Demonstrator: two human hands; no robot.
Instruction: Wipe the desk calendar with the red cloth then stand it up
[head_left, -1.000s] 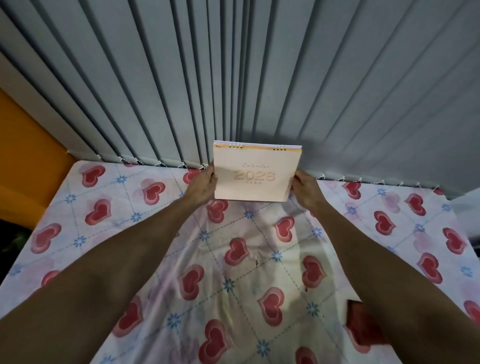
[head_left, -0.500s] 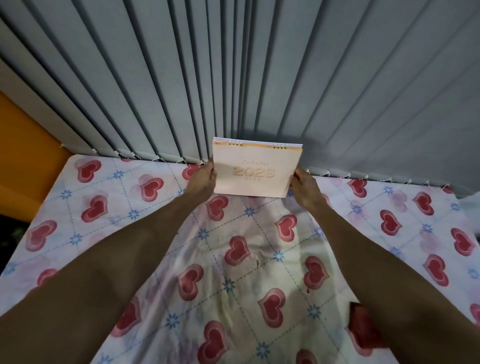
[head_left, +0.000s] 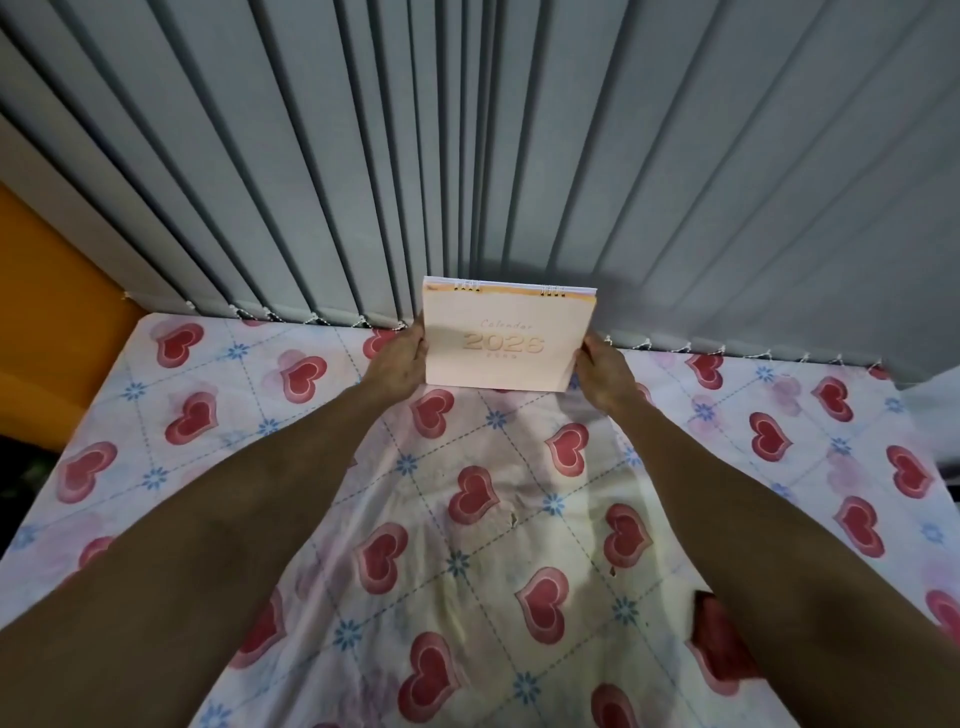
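Note:
The pale pink desk calendar (head_left: 506, 338), with "2026" printed on its cover and ring binding along the top, stands upright at the far middle of the table. My left hand (head_left: 397, 364) grips its left edge. On the opposite edge, my right hand (head_left: 605, 376) holds it the same way. Its lower edge sits at the cloth-covered table surface. The red cloth (head_left: 719, 649) lies at the near right of the table, mostly hidden under my right forearm.
A tablecloth with red hearts and blue flowers (head_left: 208, 415) covers the table. Grey vertical blinds (head_left: 467, 156) hang right behind the calendar. An orange surface (head_left: 47, 312) borders the table's left side.
The calendar and both hands have shifted slightly toward the blinds. Both hands keep their grip on its side edges.

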